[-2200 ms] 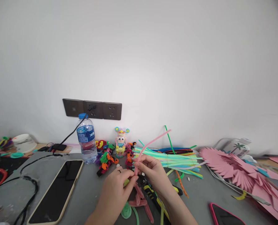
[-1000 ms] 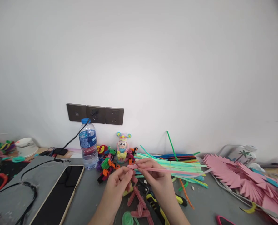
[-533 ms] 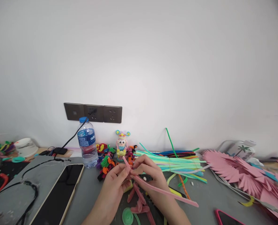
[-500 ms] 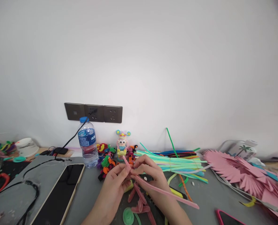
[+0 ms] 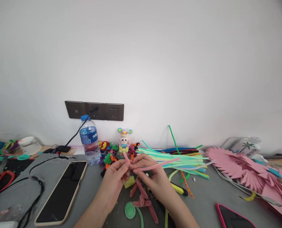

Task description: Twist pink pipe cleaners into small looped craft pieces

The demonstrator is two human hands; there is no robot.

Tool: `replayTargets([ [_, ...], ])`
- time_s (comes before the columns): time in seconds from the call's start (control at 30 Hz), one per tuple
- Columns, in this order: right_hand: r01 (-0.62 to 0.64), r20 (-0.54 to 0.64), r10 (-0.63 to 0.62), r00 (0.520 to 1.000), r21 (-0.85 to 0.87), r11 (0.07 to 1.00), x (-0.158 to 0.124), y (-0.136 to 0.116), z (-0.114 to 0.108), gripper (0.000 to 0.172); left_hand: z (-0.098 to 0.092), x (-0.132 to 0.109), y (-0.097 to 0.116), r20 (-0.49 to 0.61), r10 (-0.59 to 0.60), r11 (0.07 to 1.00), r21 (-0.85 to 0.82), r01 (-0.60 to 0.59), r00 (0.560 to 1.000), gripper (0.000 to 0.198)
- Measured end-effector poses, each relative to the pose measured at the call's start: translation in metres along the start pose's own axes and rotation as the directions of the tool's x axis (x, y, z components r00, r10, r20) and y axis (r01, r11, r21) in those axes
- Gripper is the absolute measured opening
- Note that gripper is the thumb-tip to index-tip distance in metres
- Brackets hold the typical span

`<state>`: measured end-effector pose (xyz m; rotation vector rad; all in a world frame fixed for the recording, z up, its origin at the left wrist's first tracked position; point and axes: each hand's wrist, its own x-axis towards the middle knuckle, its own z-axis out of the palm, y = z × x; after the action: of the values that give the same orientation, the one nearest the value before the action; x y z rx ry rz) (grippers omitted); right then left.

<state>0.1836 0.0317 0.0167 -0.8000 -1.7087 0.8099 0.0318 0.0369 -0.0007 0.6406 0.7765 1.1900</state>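
Note:
Between the fingertips of both hands runs a pink pipe cleaner [image 5: 161, 164]. My left hand [image 5: 114, 182] pinches it near one end, and a short tip sticks up above the thumb. My right hand [image 5: 151, 177] grips it beside the left, with the long end passing over the fingers to the right. The fingertips nearly touch, so the part between them is hidden. Below the hands lie folded pink pipe-cleaner pieces [image 5: 141, 188], a coiled green pipe cleaner [image 5: 130, 210] and a yellow piece [image 5: 129, 182].
A phone [image 5: 62, 193] and a water bottle [image 5: 90, 141] stand left. Behind are a small clay figure [image 5: 124, 144] and a bundle of pipe cleaners [image 5: 176, 160]. Pink folded paper [image 5: 243, 174] and a pink-edged phone [image 5: 233, 217] are right. Red-handled scissors [image 5: 3, 180] lie far left.
The pipe cleaner's long end has swung up from pointing down-right and now lies across my right fingers. Both hands still pinch it. The view has tilted slightly.

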Motion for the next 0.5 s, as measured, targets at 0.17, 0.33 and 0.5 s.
replayTargets([
  [0.17, -0.001, -0.022, 0.002, 1.0, 0.026, 1.0, 0.0014, 0.0013, -0.001, 0.011, -0.0017, -0.0005, -0.0001, -0.009, -0.001, 1.0, -0.016, 0.001, 1.0, 0.03],
  [0.33, -0.008, -0.033, 0.01, 0.999, 0.06, 0.998, 0.0035, 0.0029, -0.0012, 0.007, 0.0003, 0.0008, -0.0018, 0.016, 0.022, 1.0, -0.001, -0.022, 1.0, 0.031],
  [0.5, -0.052, -0.022, 0.056, 0.998, 0.15, 0.987, 0.0017, 0.0024, -0.0034, 0.01, 0.0013, -0.0013, -0.0013, 0.051, 0.015, 0.999, 0.038, -0.017, 0.999, 0.031],
])
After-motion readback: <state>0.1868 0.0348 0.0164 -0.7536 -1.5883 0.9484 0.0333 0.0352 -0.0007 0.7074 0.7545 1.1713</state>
